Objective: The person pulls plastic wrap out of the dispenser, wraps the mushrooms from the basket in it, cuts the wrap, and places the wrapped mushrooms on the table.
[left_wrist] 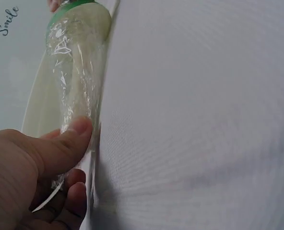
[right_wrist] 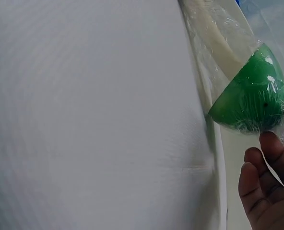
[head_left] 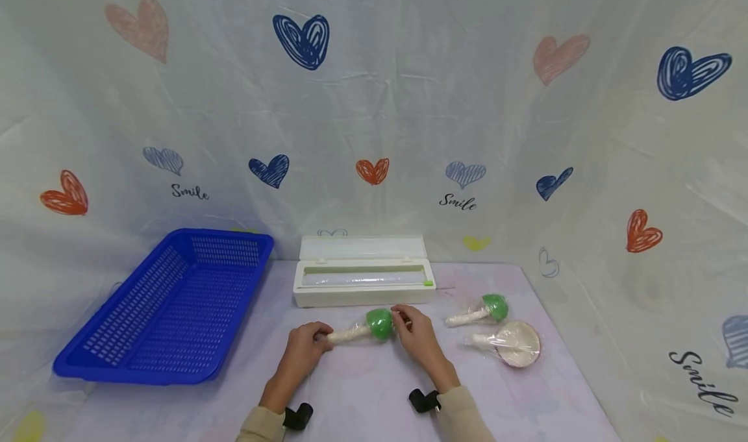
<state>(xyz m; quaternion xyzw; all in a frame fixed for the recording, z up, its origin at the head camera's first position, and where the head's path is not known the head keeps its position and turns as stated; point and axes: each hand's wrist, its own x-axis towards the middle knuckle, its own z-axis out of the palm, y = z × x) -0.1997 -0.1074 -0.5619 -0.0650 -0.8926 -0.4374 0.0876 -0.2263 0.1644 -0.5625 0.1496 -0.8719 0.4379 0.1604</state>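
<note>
A model mushroom with a green cap and a pale stem (head_left: 380, 324), wrapped in clear plastic film, lies across the middle of the table. My left hand (head_left: 304, 351) pinches the film-covered end of its stem between thumb and fingers. At the cap end, my right hand (head_left: 418, 337) pinches the gathered film just beyond the green top. The left wrist view shows the thumb (left_wrist: 77, 132) on crinkled film around the stem. In the right wrist view the fingertips (right_wrist: 271, 141) meet the film beside the cap (right_wrist: 257, 96); part of that hand is cut off by the frame edge.
Behind the hands stands a white cling-film dispenser (head_left: 365, 296) with its lid raised and a roll inside. A blue perforated basket (head_left: 230, 325) is on the left. To the right lie another wrapped green mushroom (head_left: 495, 306) and a wrapped mushroom with a pale underside (head_left: 517, 344).
</note>
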